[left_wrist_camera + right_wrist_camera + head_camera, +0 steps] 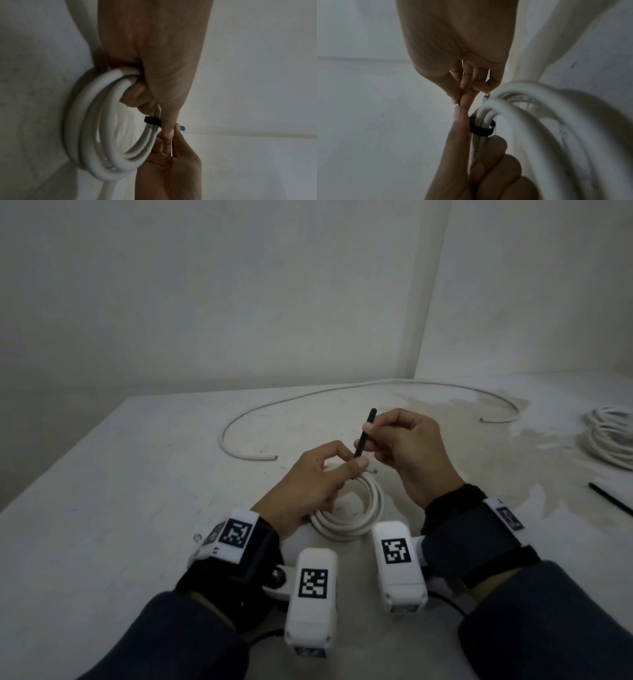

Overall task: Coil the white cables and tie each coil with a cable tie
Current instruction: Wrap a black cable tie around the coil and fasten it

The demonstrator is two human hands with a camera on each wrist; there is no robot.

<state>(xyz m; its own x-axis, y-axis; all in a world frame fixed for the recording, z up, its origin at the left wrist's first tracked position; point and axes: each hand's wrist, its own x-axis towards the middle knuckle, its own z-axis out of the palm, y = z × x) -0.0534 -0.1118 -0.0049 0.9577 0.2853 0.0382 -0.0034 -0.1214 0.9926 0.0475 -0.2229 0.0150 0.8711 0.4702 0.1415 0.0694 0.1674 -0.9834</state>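
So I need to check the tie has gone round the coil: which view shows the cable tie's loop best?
Right wrist: the cable tie visibly bands the coil. Left wrist shows a short piece; head shows only its tail.

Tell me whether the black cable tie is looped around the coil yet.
Looped: the cable tie bands the coil's strands, its tail pinched by the right hand. Cannot tell if it is cinched.

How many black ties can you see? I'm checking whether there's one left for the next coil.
2. One tie is looped round the coil and pinched by the right hand. The other tie lies at the table's right edge. More may lie outside the frame.
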